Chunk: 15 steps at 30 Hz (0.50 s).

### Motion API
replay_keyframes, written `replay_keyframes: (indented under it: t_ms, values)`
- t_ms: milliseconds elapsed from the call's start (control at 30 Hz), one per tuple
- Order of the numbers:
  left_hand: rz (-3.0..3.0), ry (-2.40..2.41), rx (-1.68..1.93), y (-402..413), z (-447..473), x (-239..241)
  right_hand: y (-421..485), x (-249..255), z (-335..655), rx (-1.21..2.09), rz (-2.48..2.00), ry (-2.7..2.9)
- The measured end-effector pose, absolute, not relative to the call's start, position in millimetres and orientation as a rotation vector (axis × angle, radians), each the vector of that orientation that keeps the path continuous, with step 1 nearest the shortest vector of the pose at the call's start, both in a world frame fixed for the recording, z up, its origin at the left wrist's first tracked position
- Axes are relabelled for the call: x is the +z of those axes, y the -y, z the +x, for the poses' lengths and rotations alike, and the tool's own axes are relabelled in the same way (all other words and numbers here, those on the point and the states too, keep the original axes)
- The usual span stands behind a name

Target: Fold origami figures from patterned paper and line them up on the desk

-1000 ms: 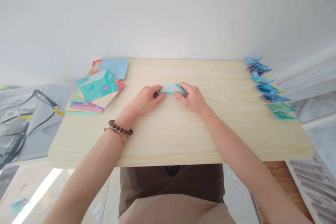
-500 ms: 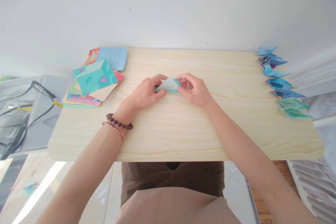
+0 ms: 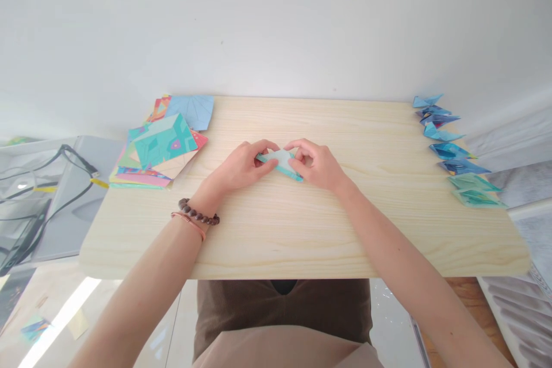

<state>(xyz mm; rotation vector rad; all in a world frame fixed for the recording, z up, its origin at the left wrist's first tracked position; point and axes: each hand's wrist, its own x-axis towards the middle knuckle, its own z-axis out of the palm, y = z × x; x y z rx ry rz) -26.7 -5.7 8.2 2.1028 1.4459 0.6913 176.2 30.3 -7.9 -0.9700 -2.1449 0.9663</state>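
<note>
Tilted since the previous frame: small folded pale-teal paper piece [image 3: 279, 161] now slants, right end lower, mid light wooden table [image 3: 276, 230]. Left hand [image 3: 239, 168] pinches its 9 o'clock end, right hand [image 3: 317, 165] its 3 o'clock end — thumbs against fingers. Stack of patterned paper sheets [image 3: 161, 146] lies at 10 o'clock.

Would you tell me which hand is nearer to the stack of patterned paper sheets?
Left. The left hand lies just right of the paper stack; the right hand is farther right, across the folded paper both pinch.
</note>
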Motion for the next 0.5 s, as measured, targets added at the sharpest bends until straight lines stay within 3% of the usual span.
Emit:
replay_keyframes:
  t_ms: [333,500]
  values:
    - [1.631,-1.257,1.062,-1.4,-30.9,-0.2,-32.3,-8.0,176.6,1.065,-0.939,2.07]
    - [1.531,-1.163,1.038,-2.9,-32.7,1.6,-31.8,-7.1,178.0,1.092,-0.928,2.125]
